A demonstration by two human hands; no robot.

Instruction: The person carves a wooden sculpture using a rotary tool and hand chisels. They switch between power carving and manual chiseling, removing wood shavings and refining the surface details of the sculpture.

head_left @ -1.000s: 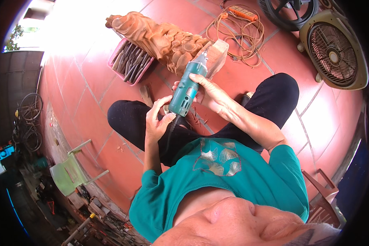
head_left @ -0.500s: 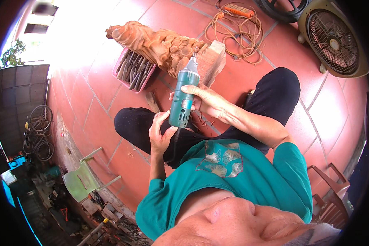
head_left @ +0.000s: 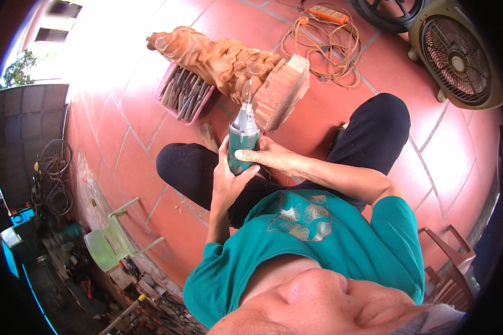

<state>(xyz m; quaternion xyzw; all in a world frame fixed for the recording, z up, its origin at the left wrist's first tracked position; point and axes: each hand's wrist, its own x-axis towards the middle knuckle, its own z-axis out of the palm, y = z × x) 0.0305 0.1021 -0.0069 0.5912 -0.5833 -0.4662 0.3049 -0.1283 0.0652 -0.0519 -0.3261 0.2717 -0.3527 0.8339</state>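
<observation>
A green die grinder [head_left: 243, 140] with a silver nose is held in front of my lap, its pointed bit [head_left: 248, 92] aimed away from me. My left hand [head_left: 227, 180] wraps its left side and rear, thumb lying across the body. From the right, my right hand [head_left: 272, 156] closes round it with the thumb on top; the other fingers are partly hidden underneath. Beyond the tool lies a carved wooden figure [head_left: 211, 58] with a squared, uncarved block base [head_left: 284, 92]. In the picture the bit overlaps the carving; I cannot tell whether they touch.
A pink basket [head_left: 193, 118] of carving tools stands beside the figure. An orange power strip [head_left: 328, 14] and tangled cord [head_left: 318, 50] lie at the back, near a box fan [head_left: 458, 61]. A piece of wood [head_left: 208, 137] lies by my left knee; a green chair [head_left: 110, 243] stands left.
The grinder has come down and back toward my lap, tilting so its rear is less visible. My left hand has shifted up along its side; my right hand has lowered with it.
</observation>
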